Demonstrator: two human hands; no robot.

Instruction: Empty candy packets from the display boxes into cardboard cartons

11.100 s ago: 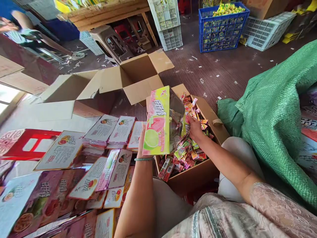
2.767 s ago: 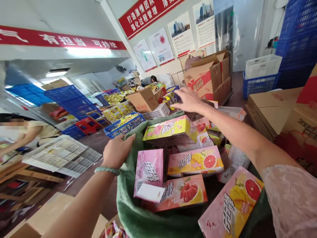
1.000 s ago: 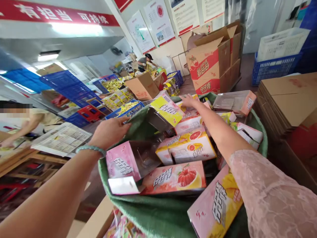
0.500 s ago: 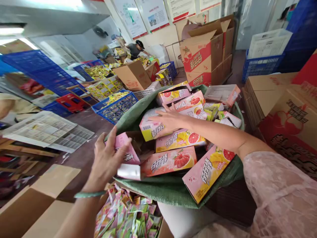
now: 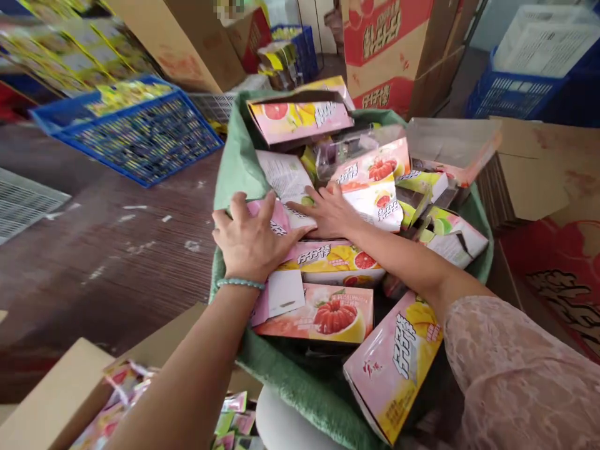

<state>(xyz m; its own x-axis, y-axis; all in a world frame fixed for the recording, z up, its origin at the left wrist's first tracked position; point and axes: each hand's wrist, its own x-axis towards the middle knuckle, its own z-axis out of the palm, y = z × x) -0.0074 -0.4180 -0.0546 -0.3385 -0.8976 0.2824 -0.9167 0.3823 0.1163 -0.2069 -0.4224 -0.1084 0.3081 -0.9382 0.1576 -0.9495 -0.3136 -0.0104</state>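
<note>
A green woven sack (image 5: 241, 150) is heaped with printed snack boxes. My left hand (image 5: 253, 240) presses on a pink box (image 5: 274, 215) at the sack's left side, its fingers spread. Beside it, my right hand (image 5: 332, 212) lies flat with fingers apart on the boxes, close to a white printed panel (image 5: 285, 178). Below my hands are a pink-and-yellow box (image 5: 344, 257) and an orange box with a red fruit picture (image 5: 328, 315). Another pink-and-yellow box (image 5: 398, 369) leans at the sack's near right. What lies under my palms is hidden.
A blue crate of yellow packets (image 5: 145, 134) stands on the floor to the left. Cartons (image 5: 389, 56) are stacked behind the sack, and flattened cardboard (image 5: 534, 169) lies at right. A carton of small packets (image 5: 234, 415) sits below my left arm.
My left hand has moved inward onto the pink box, now beside my right hand. The boxes under my hands have been pushed lower. The view has tilted down.
</note>
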